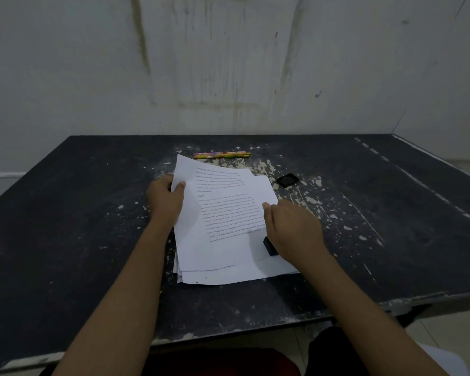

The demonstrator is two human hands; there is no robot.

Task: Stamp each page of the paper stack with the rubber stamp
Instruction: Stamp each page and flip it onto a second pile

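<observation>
A loose stack of printed white pages point(228, 256) lies in the middle of the black table point(65, 226). My left hand point(164, 198) grips the top sheet point(201, 240) at its left edge, thumb on top, and that sheet is lifted and curled. My right hand point(293, 229) rests on the right side of the pages, thumb pressing the paper. A black rubber stamp point(269, 246) pokes out from under its palm, held against the sheet. A small black ink pad point(287, 180) lies flat beyond the stack to the right.
Two colourful pencils point(221, 154) lie side by side behind the stack. The tabletop is worn, with pale chipped patches around the papers. A stained white wall point(228, 63) stands right behind the table's far edge. The near edge runs close to my lap.
</observation>
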